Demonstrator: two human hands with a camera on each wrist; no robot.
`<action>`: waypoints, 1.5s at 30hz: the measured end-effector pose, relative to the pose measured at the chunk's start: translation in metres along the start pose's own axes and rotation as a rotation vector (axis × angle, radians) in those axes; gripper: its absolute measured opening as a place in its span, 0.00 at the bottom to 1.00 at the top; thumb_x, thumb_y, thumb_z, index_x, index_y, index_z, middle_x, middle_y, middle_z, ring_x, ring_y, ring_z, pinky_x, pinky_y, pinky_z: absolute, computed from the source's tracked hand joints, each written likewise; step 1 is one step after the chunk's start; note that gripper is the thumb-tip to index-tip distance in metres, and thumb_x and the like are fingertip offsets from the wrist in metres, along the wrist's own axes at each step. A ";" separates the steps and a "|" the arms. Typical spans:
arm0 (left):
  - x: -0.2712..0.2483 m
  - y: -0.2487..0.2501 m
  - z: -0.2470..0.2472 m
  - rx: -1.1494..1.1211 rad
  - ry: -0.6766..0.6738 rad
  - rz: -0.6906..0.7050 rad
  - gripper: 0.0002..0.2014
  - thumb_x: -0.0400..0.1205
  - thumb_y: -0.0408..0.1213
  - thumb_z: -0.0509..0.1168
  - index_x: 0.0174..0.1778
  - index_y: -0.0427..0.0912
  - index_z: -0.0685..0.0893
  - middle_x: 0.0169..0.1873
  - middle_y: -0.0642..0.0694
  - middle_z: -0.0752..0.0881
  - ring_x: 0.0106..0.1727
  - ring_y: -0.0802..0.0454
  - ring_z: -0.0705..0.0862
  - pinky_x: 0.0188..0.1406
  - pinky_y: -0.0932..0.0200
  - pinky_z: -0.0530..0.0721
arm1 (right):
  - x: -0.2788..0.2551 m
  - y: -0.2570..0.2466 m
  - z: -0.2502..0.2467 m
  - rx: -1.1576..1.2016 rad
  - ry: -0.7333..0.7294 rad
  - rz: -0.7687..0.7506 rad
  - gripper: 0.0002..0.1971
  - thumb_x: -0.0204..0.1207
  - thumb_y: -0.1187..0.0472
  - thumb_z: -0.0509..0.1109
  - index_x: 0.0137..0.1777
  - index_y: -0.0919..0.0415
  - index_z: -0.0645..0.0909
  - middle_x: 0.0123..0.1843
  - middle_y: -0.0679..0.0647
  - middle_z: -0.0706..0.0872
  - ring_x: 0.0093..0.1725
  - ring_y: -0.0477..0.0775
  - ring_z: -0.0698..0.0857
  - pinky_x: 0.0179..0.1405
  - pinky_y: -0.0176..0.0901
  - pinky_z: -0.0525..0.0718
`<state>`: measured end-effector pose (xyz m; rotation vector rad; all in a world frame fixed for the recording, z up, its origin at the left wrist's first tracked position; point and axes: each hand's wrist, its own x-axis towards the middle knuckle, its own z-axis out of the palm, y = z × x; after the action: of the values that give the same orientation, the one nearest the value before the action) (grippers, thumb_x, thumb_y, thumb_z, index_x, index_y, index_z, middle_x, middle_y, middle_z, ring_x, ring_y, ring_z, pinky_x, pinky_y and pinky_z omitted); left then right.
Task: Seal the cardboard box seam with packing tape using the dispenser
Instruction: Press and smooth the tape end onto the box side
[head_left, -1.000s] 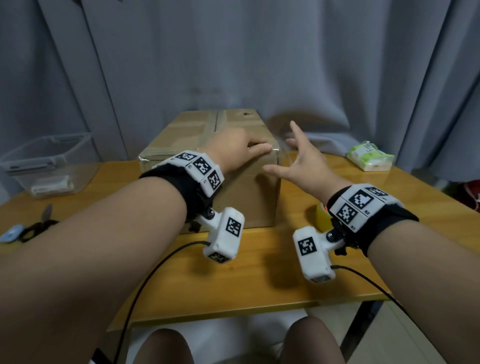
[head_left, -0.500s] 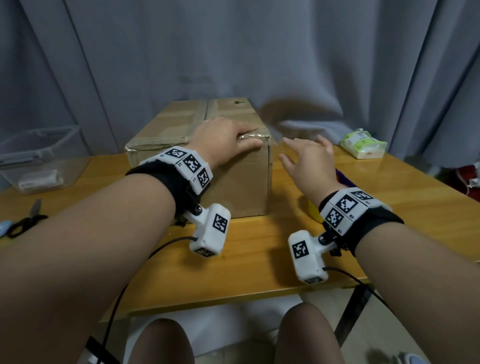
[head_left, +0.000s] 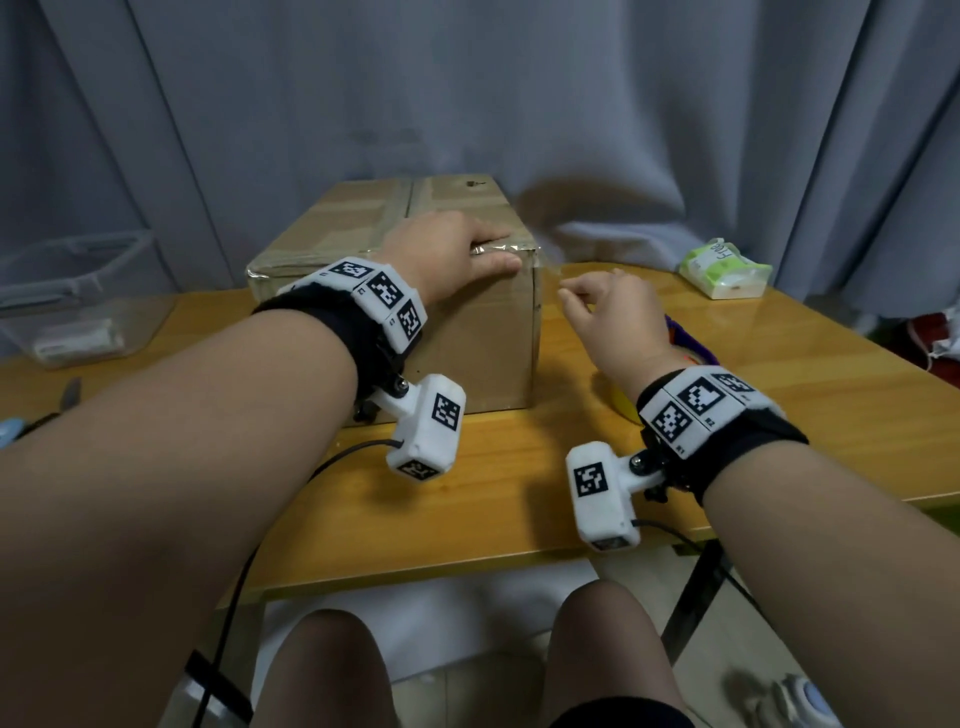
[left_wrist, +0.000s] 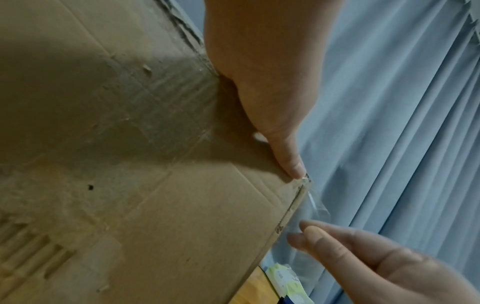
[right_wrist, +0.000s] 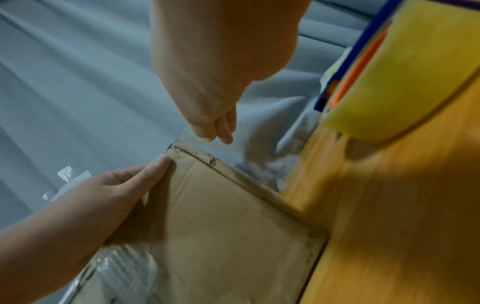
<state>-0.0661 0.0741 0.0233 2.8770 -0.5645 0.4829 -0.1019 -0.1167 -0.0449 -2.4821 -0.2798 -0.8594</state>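
A cardboard box (head_left: 483, 338) stands on the wooden table (head_left: 519, 493), with clear tape along its top front edge. My left hand (head_left: 498, 254) lies flat on the box top at the near right corner, thumb (left_wrist: 291, 164) pressing the taped edge. A loose clear tape end (left_wrist: 315, 207) sticks out past that corner. My right hand (head_left: 571, 291), just right of the corner, pinches this tape end between thumb and fingertips (left_wrist: 311, 232). The yellow, purple and orange tape dispenser (head_left: 691, 353) lies on the table, mostly hidden behind my right wrist, and appears large in the right wrist view (right_wrist: 402, 72).
A clear plastic bin (head_left: 78, 291) stands at the far left, with scissors (head_left: 52, 410) in front of it. A green tissue pack (head_left: 724, 267) lies at the back right. Grey curtain (head_left: 519, 104) hangs close behind the box. My knees are below the table's front edge.
My right hand went from spread open beside the box to fingers curled at the corner, pinching the tape end. My left hand stayed on the box's front edge.
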 end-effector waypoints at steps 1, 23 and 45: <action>0.000 0.000 0.000 0.002 0.003 -0.001 0.27 0.77 0.65 0.60 0.70 0.58 0.78 0.67 0.49 0.83 0.69 0.46 0.78 0.66 0.50 0.76 | -0.003 -0.002 0.003 0.073 0.010 0.027 0.14 0.82 0.58 0.64 0.61 0.62 0.85 0.57 0.57 0.89 0.58 0.55 0.85 0.70 0.46 0.75; 0.008 0.021 0.012 0.136 0.168 -0.010 0.22 0.72 0.62 0.60 0.49 0.49 0.78 0.53 0.46 0.84 0.58 0.42 0.80 0.54 0.48 0.74 | 0.033 0.006 -0.015 0.404 -0.198 -0.116 0.25 0.72 0.79 0.59 0.60 0.50 0.72 0.42 0.52 0.88 0.44 0.44 0.86 0.46 0.42 0.84; -0.012 -0.018 0.015 0.197 0.260 0.076 0.25 0.81 0.61 0.51 0.59 0.47 0.81 0.49 0.43 0.89 0.51 0.40 0.85 0.47 0.50 0.80 | 0.045 -0.010 0.001 0.338 -0.121 -0.191 0.21 0.71 0.64 0.76 0.63 0.54 0.77 0.44 0.48 0.76 0.43 0.48 0.78 0.47 0.41 0.81</action>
<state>-0.0652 0.0909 0.0037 2.9116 -0.6138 0.9577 -0.0695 -0.1062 -0.0139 -2.2161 -0.6564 -0.6715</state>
